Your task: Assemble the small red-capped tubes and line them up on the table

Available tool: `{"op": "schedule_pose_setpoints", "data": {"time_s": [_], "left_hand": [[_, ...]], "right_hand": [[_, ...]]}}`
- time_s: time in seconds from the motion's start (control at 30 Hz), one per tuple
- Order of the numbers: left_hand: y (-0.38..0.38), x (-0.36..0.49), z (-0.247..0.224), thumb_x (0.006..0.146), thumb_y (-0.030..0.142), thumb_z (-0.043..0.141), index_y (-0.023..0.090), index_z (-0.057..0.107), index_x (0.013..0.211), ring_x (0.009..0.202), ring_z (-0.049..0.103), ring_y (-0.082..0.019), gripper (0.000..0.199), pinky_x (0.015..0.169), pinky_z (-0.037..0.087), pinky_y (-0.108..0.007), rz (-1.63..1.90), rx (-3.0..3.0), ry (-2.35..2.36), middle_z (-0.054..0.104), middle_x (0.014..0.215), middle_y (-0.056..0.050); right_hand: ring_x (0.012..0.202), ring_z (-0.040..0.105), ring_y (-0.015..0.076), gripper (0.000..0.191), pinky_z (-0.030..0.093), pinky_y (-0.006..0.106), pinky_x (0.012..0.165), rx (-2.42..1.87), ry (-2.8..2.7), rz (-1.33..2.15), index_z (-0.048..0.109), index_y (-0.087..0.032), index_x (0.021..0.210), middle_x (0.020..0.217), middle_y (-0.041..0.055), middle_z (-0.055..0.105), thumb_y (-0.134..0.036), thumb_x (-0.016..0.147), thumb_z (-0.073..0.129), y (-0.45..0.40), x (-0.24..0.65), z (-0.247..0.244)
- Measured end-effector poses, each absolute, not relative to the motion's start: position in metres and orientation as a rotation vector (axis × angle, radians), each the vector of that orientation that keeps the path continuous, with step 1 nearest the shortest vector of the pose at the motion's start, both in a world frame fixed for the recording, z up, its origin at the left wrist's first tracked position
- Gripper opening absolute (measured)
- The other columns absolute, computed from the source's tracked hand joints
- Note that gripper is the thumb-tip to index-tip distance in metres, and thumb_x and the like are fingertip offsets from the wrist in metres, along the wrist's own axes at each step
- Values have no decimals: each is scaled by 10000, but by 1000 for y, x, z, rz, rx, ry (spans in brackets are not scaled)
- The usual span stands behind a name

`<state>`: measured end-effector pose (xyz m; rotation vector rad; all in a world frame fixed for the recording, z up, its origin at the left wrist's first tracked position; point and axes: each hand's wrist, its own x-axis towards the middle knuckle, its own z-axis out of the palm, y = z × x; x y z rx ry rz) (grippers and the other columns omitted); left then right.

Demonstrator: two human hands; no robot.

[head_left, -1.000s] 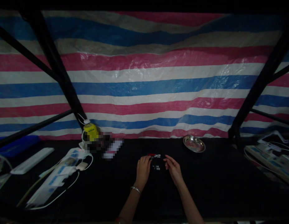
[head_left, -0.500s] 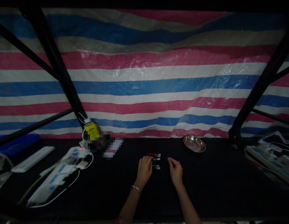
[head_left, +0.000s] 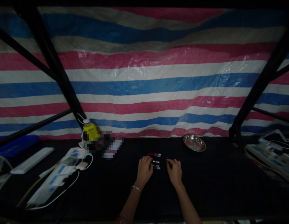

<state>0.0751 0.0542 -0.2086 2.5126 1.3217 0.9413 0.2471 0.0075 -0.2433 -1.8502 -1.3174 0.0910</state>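
My left hand (head_left: pixel 145 169) is closed, its fingertips on a small slim cylinder with a silver end (head_left: pixel 156 161). A red cylinder with a silver end (head_left: pixel 154 154) lies just beyond those fingers. Close below, more silver-ended pieces (head_left: pixel 158 167) stick out beside the hand, partly hidden by it. To the right, across a short gap, my right hand (head_left: pixel 174 171) is pinched, thumb against finger. A tiny dark thing seems to show at its fingertips, too small to name.
A shiny round metal dish (head_left: pixel 194 143) stands at the back right of the black table (head_left: pixel 219 186). At left are a power strip with plugs and cords (head_left: pixel 57 177), a white bar (head_left: pixel 33 160) and a yellow-labelled bottle (head_left: pixel 91 130). Black frame posts (head_left: pixel 256 84) rise on both sides.
The cylinder under my left fingers has shifted toward me, away from the red one and nearer the lower pieces. My right hand has moved slightly left and toward me.
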Motion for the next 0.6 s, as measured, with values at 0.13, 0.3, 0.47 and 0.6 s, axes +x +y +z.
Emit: {"op": "schedule_pose_setpoints", "data": {"time_s": [0.13,0.3,0.47,0.6], "left_hand": [[53,75,-208,767,79,444,199,600,902,977,514,-213,238,841,395,-388,901,2517,1346,605,988,-52],[53,76,-207,788,112,453,195,602,868,972,515,-213,189,843,392,-389,906,2537,1362,600,985,-53],[54,76,-210,840,173,440,193,599,865,962,522,-209,162,835,393,-381,967,2547,1364,600,987,-56],[55,78,-212,843,156,431,188,597,858,956,528,-203,170,830,398,-370,989,2548,1394,602,974,-53]], "right_hand": [[854,501,250,254,422,330,702,-1852,-1306,60,705,-243,914,873,89,588,-227,796,480,6,246,-241],[893,489,251,245,430,339,728,-1842,-1287,9,700,-225,910,933,98,557,-250,815,475,5,242,-234],[900,484,237,235,426,346,797,-1798,-1439,28,691,-227,954,949,88,536,-243,831,492,15,238,-223],[904,480,235,236,421,350,811,-1789,-1586,52,683,-251,992,968,82,522,-225,822,522,27,236,-218]]}}
